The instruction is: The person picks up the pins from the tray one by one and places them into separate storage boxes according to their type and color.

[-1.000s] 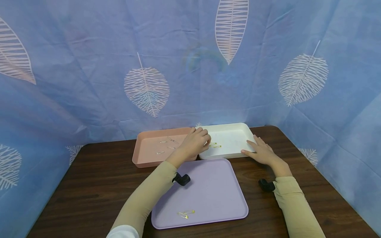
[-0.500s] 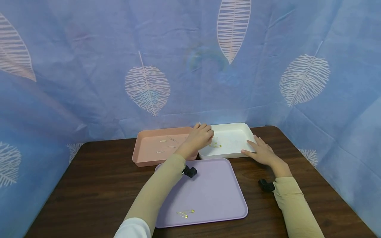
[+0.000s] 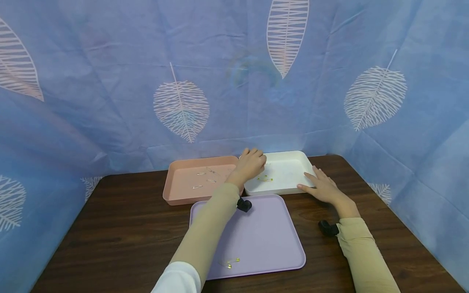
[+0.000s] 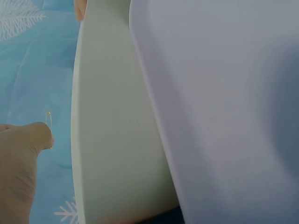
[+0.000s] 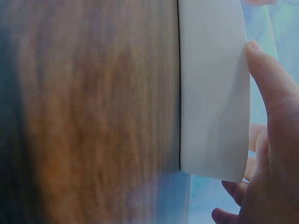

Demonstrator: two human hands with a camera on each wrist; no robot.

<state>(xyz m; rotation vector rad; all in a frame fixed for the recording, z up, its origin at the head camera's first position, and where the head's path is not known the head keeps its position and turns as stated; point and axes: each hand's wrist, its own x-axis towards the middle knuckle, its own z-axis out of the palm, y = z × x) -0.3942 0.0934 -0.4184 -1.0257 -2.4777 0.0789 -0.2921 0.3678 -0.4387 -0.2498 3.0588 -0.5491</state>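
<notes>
My left hand (image 3: 251, 163) is over the left end of the white tray (image 3: 291, 169). In the left wrist view its fingertips pinch a thin safety pin (image 4: 49, 119), held above the rim. Two or so yellow-headed safety pins (image 3: 266, 180) lie in the white tray beside that hand. My right hand (image 3: 324, 186) rests at the tray's right front corner, fingers spread. In the right wrist view the thumb (image 5: 268, 74) touches the rim and the other fingers are around the corner of the wall.
Left of the white tray, a pink tray (image 3: 179, 179) holds several silver safety pins (image 3: 211, 180). A lilac tray (image 3: 264, 240) in front carries a few gold safety pins (image 3: 230, 263) near its front edge. Dark wooden table (image 3: 110, 228); blue leaf-patterned cloth (image 3: 227, 101) hangs behind.
My left hand has moved right and slightly away, from the boundary between the pink and white trays to over the white tray. The right hand stays at the corner.
</notes>
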